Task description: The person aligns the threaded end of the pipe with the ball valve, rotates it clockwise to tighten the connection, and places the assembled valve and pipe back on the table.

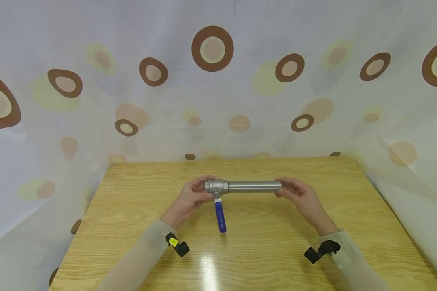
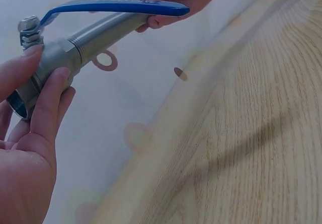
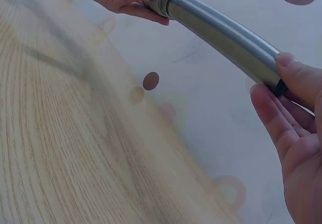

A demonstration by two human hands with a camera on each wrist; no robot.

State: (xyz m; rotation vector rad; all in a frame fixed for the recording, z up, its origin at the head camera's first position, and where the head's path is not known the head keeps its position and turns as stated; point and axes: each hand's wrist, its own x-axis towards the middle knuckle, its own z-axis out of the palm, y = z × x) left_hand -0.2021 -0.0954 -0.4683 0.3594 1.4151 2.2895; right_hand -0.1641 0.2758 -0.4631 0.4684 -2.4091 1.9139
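Observation:
A silver ball valve [image 1: 217,186] with a blue lever handle [image 1: 220,216] is joined to a straight metal pipe [image 1: 255,186], and both are held up above the table. My left hand [image 1: 187,201] grips the valve body at its open end, thumb on the near side. At the pipe's far right end, my right hand [image 1: 303,201] pinches the tip between thumb and fingers. In the left wrist view, threads show where the pipe [image 2: 108,35] meets the valve. The blue handle [image 2: 121,5] juts out from the valve stem, towards me in the head view.
Beneath the hands lies a wood-grain table [image 1: 262,250], with the shadow of the held parts on it. A white curtain [image 1: 218,101] printed with brown and yellow circles surrounds the back and sides. Each wrist carries a small black camera [image 1: 182,248].

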